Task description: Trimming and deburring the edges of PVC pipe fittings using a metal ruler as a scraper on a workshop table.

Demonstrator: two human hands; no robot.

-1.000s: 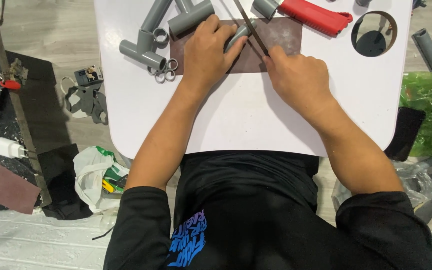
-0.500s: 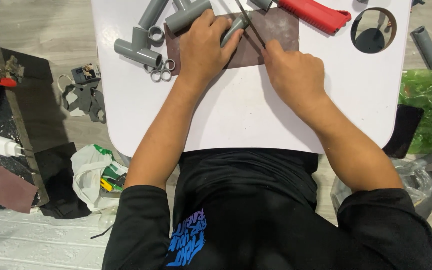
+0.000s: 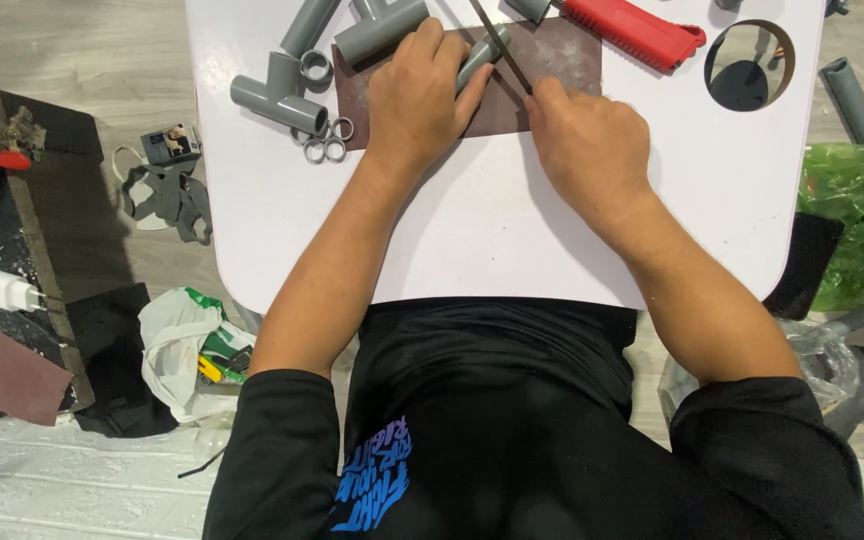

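Head view, top of frame: 2 grey T-shaped pipe fittings, one point(image 3: 277, 98) at upper left, the other point(image 3: 382, 25) just right of it, cut by the top edge; 4 small grey rings, one point(image 3: 314, 68) between the fittings & 3 point(image 3: 324, 143) in a cluster below the left one; 1 brown sandpaper sheet point(image 3: 572, 55); 1 red-handled tool point(image 3: 632, 30) at upper right. All lie on a white table point(image 3: 472, 240) w/ a round hole point(image 3: 749, 65) near its upper right corner. Floor is pale wood; black mat point(image 3: 62, 200) at left, white plastic bag point(image 3: 187, 350) lower left, green plastic point(image 3: 852, 230) at right edge. Left hand point(image 3: 417, 95) lies on the sandpaper, fingers curled round a short grey pipe piece point(image 3: 482, 60), gripping it at top centre. Right hand point(image 3: 587, 140) is just right of it, fingers bent & pinched on the lower end of a thin dark rod point(image 3: 500, 45) that slants up-left across the pipe piece, touching it.
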